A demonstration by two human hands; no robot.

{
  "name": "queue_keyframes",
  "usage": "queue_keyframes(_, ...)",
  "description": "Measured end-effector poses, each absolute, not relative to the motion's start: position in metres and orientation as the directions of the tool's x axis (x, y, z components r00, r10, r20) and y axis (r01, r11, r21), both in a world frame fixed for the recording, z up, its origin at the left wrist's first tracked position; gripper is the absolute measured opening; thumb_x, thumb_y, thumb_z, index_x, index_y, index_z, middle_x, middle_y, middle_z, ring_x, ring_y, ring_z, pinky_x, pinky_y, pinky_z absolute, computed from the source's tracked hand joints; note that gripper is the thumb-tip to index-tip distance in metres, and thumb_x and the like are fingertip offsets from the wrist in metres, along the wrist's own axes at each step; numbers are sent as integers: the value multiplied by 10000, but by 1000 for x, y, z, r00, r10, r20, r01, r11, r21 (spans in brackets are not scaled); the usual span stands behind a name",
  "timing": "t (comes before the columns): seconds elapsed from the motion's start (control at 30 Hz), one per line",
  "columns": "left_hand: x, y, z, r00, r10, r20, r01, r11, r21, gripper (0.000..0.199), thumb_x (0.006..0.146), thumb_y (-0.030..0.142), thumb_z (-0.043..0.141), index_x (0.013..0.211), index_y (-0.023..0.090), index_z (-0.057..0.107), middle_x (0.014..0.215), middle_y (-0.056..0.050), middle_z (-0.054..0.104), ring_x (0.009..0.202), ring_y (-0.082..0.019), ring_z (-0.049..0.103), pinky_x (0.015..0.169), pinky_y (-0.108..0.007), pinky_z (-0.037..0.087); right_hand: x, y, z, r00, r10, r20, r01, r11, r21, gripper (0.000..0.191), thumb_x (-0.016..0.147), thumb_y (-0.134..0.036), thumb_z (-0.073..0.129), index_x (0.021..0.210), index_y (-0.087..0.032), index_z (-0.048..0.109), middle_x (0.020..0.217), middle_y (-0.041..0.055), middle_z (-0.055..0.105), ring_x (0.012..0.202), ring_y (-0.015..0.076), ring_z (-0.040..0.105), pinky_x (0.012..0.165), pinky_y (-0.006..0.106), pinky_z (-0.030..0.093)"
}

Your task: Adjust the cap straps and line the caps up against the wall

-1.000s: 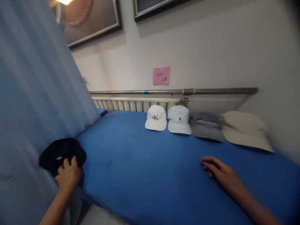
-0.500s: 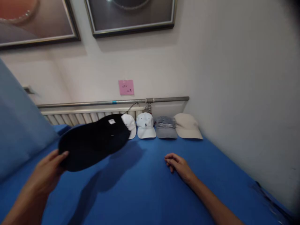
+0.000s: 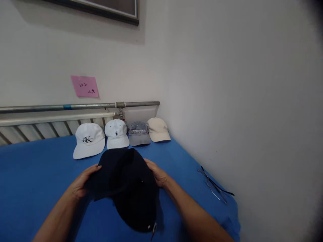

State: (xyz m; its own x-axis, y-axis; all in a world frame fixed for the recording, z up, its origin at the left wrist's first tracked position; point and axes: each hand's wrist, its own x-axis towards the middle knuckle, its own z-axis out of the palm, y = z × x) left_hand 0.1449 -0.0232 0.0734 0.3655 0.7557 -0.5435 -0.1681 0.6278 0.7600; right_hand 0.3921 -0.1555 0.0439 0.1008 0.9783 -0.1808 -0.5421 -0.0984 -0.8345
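Note:
A black baseball cap (image 3: 136,191) is held between my two hands over the blue-covered surface (image 3: 45,174). My left hand (image 3: 84,179) grips its brim, thumb on top. At the cap's far right side, my right hand (image 3: 156,172) is wrapped against the crown, its fingertips partly hidden behind the fabric. Behind the black cap stands a row of caps: a white cap with CK lettering (image 3: 88,139), a white cap with a small dark emblem (image 3: 116,133), a grey cap (image 3: 139,133) and a beige cap (image 3: 158,129).
Eyeglasses (image 3: 214,186) lie near the right edge by the wall. A metal pipe (image 3: 93,106) and a radiator (image 3: 55,127) run along the back. A pink note (image 3: 85,86) is stuck on the wall below a framed picture (image 3: 113,10).
The view has swung right. The black cap has come closer and turned, uncovering the white CK cap. My right hand, previously holding nothing, now has hold of the black cap too.

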Motion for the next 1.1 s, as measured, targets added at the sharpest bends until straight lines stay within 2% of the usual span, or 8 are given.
queue_keyframes(0.23, 142, -13, 60, 233, 951, -203, -320, 272, 907, 219, 839, 334, 579, 936, 183, 705, 1058, -82, 724, 1030, -251, 669, 822, -334, 550, 384, -146, 35, 216, 949, -229, -604, -54, -795, 273, 611, -114, 677, 865, -207, 644, 682, -60, 654, 617, 95, 596, 663, 222, 464)
queue_keyframes(0.33, 142, -28, 58, 160, 980, 120, -14, -119, 993, 289, 752, 383, 701, 1001, 234, 707, 1213, -62, 666, 1274, -299, 509, 1084, -410, 377, 386, -141, 28, 290, 923, -253, -606, -27, -795, 236, 620, -135, 655, 835, -218, 604, 680, -61, 650, 617, 107, 600, 672, 245, 478)
queue_keyframes(0.43, 147, -58, 61, 446, 774, 449, 221, -582, 783, 250, 800, 382, 666, 1000, 234, 691, 1216, -84, 651, 1233, -306, 523, 1090, -461, 350, 388, -138, 21, 366, 895, -256, -568, -3, -823, 200, 627, -157, 648, 804, -223, 582, 667, -57, 639, 641, 134, 614, 703, 289, 497)
queue_keyframes(0.57, 163, -105, 71, 860, 383, 337, 81, -755, 651, 176, 838, 313, 631, 986, 217, 638, 1014, -75, 679, 969, -236, 613, 881, -363, 492, 394, -141, 21, 470, 858, -208, -449, 30, -893, 129, 639, -162, 644, 743, -212, 586, 611, -42, 588, 642, 162, 590, 696, 321, 491)
queue_keyframes(0.77, 176, -136, 83, 961, 149, 234, 4, -851, 525, 163, 770, 240, 674, 925, 207, 636, 982, -67, 679, 956, -238, 584, 963, -411, 427, 402, -163, 56, 703, 701, 117, -62, 225, -972, 276, 702, -94, 609, 922, -262, 611, 1006, -10, 640, 1006, 165, 570, 952, 308, 403)
queue_keyframes(0.9, 172, -140, 87, 980, 128, 150, 35, -862, 506, 292, 732, 251, 713, 1019, 223, 662, 1084, -65, 689, 1045, -259, 593, 1045, -436, 386, 382, -177, 87, 214, 699, 683, 614, 447, -650, 275, 803, -71, 512, 998, -242, 603, 1115, 53, 650, 1079, 194, 571, 981, 378, 381)
queue_keyframes(1.0, 172, -141, 82, 982, 109, 151, 32, -897, 440, 465, 766, 156, 640, 1224, 231, 614, 1212, -69, 673, 1178, -262, 565, 1125, -443, 321, 365, -177, 94, -329, 763, 557, 711, 588, -385, 354, 729, -36, 498, 1019, -200, 616, 1072, 68, 677, 1000, 206, 600, 1004, 428, 330)
queue_keyframes(1.1, 174, -136, 64, 964, 128, 234, 51, -949, 310, 525, 772, 84, 580, 1280, 212, 587, 1259, -84, 661, 1242, -280, 540, 1141, -470, 303, 365, -170, 83, -453, 844, 287, 782, 530, -326, 312, 701, -39, 486, 955, -147, 632, 898, 73, 680, 816, 190, 588, 895, 395, 370)
